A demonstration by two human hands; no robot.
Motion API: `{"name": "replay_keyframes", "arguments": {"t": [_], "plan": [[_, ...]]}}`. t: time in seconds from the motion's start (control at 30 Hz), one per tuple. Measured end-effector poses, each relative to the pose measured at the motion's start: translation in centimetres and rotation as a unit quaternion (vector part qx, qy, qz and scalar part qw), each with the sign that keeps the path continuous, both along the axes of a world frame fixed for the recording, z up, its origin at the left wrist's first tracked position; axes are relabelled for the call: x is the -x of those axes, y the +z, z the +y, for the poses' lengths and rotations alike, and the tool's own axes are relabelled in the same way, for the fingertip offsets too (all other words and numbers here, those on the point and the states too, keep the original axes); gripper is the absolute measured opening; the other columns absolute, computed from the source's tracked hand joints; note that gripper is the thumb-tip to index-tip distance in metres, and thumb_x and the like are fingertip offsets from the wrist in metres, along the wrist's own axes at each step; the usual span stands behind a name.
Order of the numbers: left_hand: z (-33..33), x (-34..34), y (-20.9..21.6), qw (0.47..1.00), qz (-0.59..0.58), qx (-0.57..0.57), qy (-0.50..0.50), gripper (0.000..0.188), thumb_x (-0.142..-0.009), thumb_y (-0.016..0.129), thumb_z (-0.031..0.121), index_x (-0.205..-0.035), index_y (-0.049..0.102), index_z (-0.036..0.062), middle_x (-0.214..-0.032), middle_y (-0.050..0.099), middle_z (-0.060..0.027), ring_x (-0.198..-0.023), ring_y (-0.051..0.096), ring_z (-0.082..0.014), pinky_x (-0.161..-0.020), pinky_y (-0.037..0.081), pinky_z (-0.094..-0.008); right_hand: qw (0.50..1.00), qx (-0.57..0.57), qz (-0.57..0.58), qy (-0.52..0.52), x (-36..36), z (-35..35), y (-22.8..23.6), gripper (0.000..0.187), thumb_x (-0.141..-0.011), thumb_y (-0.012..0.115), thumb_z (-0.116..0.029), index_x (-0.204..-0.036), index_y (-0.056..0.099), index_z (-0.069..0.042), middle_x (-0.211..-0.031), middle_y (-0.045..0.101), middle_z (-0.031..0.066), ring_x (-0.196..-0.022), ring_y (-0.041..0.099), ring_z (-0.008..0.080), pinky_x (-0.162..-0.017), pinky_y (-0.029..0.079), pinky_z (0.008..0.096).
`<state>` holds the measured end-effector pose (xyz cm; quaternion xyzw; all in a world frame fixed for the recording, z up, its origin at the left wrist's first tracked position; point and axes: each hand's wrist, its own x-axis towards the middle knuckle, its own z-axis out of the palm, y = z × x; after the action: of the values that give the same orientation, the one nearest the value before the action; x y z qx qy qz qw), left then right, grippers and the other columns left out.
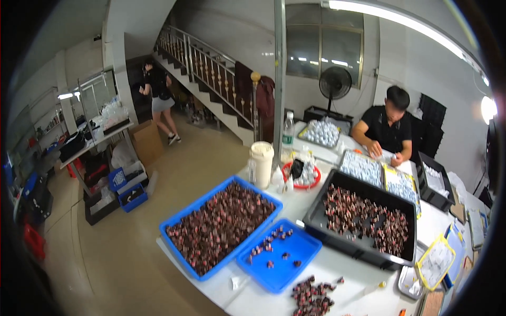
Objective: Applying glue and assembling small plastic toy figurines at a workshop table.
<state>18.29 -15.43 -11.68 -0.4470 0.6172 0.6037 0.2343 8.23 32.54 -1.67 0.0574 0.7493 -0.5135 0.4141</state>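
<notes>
Neither my left hand nor my right hand shows in the head view. On the white table, a large blue tray (174,252) is heaped with small dark brown and pink pieces. Beside it a smaller blue tray (275,278) holds a scattering of the same pieces. A deep black tray (337,243) to the right has more of them, spread unevenly over its bottom. Closest to me, a loose pile of dark and pink pieces (312,297) lies directly on the tabletop. What exactly these pieces are is too small to tell.
Across the table (237,300) a co-worker (390,124) handles small pale parts over yellow-edged trays (400,184). A cream lidded cup (262,166), a water bottle (288,131) and a red basket (303,185) stand near a metal post (279,79). Another person (158,92) is by the stairs.
</notes>
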Motion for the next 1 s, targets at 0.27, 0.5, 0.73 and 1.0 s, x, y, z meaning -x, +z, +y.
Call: {"name": "replay_keyframes", "arguments": {"t": [0.27,0.5,0.73,1.0], "plan": [[-0.5,-10.3,-1.0,0.997,-0.062,0.033,-0.042,0.031,-0.090,0.056,0.020,-0.112,0.053,-0.0019,-0.105,0.057,-0.0138,-0.091,0.059,-0.0203,-0.079,0.048,-0.0327,0.997,-0.034,-0.069,0.031,-7.7,1.2,-2.9,0.028,-0.089,0.056,-0.026,-0.103,0.060,-0.002,-0.097,0.063,0.0103,-0.091,0.058,0.0208,-0.080,0.046,0.0326],[2.7,-18.7,-2.8,0.997,-0.046,0.034,-0.046,0.032,-0.090,0.055,0.023,-0.111,0.054,-0.0010,-0.103,0.058,-0.0131,-0.089,0.060,-0.0201,-0.077,0.048,-0.0328,0.990,-0.089,-0.062,0.092,-11.3,4.6,-3.2,0.029,-0.089,0.056,-0.026,-0.104,0.060,-0.003,-0.098,0.063,0.0115,-0.092,0.058,0.0219,-0.080,0.046,0.0331],[0.8,-18.5,-5.3,0.985,-0.034,0.032,-0.165,0.033,-0.090,0.055,0.026,-0.110,0.055,0.0000,-0.100,0.059,-0.0125,-0.086,0.060,-0.0200,-0.075,0.048,-0.0329,0.986,-0.138,-0.080,0.042,-17.7,6.1,-3.9,0.030,-0.088,0.056,-0.027,-0.106,0.059,-0.003,-0.099,0.063,0.0126,-0.093,0.059,0.0230,-0.080,0.047,0.0337],[-3.9,-5.5,-7.8,0.895,-0.046,0.007,-0.444,0.034,-0.089,0.054,0.029,-0.110,0.057,0.0012,-0.098,0.059,-0.0118,-0.083,0.060,-0.0198,-0.072,0.048,-0.0330,0.956,-0.175,-0.176,-0.158,-29.8,2.2,-3.0,0.031,-0.088,0.056,-0.028,-0.108,0.059,-0.004,-0.100,0.063,0.0140,-0.094,0.059,0.0243,-0.080,0.047,0.0344]]}}
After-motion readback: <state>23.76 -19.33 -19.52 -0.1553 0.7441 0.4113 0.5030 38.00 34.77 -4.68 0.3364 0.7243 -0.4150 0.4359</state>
